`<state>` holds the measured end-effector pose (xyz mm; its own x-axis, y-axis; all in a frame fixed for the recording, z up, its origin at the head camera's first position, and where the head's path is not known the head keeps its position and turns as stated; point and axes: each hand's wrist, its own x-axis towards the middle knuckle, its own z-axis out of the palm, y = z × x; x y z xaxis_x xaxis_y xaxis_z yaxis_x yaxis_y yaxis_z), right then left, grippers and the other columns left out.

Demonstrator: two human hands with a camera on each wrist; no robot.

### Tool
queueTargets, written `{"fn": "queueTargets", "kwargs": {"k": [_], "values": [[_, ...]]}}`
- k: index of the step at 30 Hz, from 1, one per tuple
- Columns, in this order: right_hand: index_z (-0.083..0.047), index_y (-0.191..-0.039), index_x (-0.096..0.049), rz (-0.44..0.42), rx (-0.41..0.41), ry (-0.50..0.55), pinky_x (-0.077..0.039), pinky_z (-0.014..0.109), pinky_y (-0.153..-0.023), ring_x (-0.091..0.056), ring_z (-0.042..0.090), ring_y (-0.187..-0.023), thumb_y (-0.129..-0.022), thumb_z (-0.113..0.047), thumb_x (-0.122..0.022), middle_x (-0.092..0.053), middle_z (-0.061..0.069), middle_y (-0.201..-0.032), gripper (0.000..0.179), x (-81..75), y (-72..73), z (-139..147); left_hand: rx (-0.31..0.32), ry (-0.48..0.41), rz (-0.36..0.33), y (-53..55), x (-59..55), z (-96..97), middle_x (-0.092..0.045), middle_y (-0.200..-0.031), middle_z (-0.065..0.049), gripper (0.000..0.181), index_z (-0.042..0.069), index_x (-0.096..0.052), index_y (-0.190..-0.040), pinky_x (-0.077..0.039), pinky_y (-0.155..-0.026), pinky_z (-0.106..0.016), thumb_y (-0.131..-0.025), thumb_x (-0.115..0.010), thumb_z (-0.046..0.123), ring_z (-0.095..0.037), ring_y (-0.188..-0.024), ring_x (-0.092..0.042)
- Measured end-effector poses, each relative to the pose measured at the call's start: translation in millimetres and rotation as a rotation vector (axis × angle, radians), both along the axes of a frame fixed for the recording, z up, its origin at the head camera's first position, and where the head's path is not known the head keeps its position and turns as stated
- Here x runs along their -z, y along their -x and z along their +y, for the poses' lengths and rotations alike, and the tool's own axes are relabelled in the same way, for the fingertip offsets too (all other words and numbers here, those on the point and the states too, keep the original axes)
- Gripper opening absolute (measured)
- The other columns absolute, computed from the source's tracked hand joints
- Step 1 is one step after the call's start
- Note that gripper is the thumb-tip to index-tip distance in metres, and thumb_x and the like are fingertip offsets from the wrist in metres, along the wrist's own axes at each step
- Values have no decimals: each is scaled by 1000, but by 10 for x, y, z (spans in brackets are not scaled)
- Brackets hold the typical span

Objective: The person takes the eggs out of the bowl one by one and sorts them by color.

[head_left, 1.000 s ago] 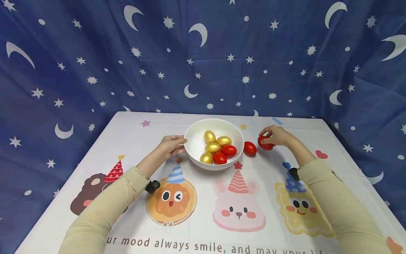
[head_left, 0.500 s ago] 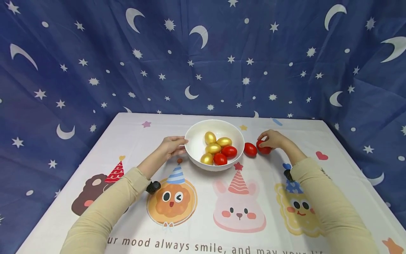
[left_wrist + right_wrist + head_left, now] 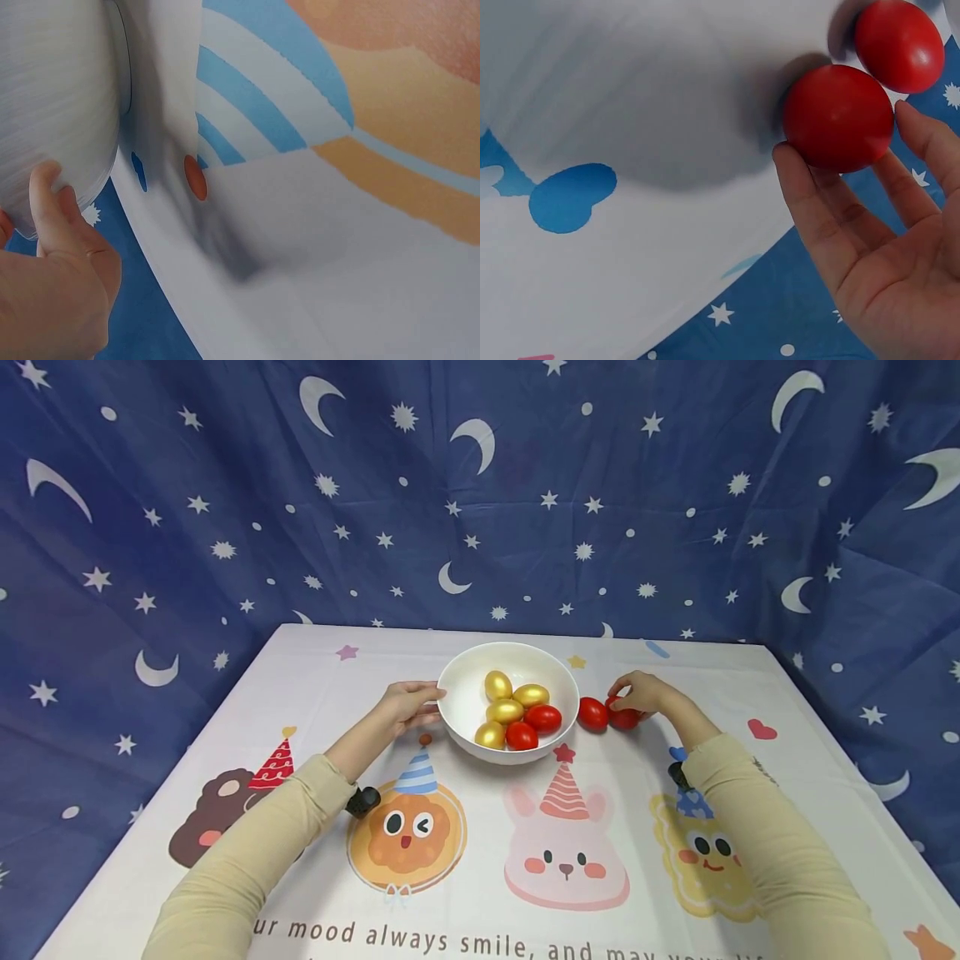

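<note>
A white bowl (image 3: 463, 693) stands at the middle of the table, holding several gold eggs (image 3: 505, 711) and two red eggs (image 3: 543, 718). My left hand (image 3: 408, 703) grips the bowl's left rim; in the left wrist view a finger (image 3: 49, 206) lies against its outer wall. To the right of the bowl, my right hand (image 3: 651, 692) holds a red egg (image 3: 838, 118) between thumb and fingers, close over the tablecloth. Another red egg (image 3: 592, 714) lies between that one and the bowl, right beside both.
The white tablecloth (image 3: 480, 843) carries printed cartoon figures and lettering. Behind the table's far edge hangs a blue curtain (image 3: 375, 468) with moons and stars. A black wrist camera part (image 3: 363, 802) sticks out beside the left sleeve.
My right hand has shifted slightly left with its red egg, which now sits right beside the other loose red egg. The left hand and bowl stay where they were.
</note>
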<state>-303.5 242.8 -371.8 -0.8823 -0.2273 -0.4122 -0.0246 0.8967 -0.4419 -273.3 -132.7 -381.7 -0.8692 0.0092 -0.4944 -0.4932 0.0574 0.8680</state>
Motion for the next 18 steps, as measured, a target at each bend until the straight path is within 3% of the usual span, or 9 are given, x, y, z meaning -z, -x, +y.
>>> {"fn": "queueTargets", "kwargs": {"k": [5,13,18], "values": [[6,-124,-52,-26,15,-2,-63,41,-75,-59,33,-93,-93,-18,-57,-52,30,-114,40,-22,20,-1,-3,4,3,1,-10,5,-66,-104,-11,47,8,-53,-133,-61,-63,-17,-89,-65,14,-7,-61,-66],[5,-125,-51,-29,17,-19,-63,41,-76,-58,33,-95,-92,-19,-58,-52,29,-116,42,-47,19,-11,7,12,9,-4,12,-5,-58,-126,-20,51,8,-49,-136,-61,-64,-17,-89,-65,15,-7,-64,-66],[6,-125,-51,-22,24,-30,-63,41,-75,-58,31,-93,-92,-18,-60,-53,28,-116,42,-40,32,3,10,12,14,0,15,-1,-60,-124,-19,50,8,-50,-136,-61,-64,-17,-89,-65,15,-7,-64,-67]]}}
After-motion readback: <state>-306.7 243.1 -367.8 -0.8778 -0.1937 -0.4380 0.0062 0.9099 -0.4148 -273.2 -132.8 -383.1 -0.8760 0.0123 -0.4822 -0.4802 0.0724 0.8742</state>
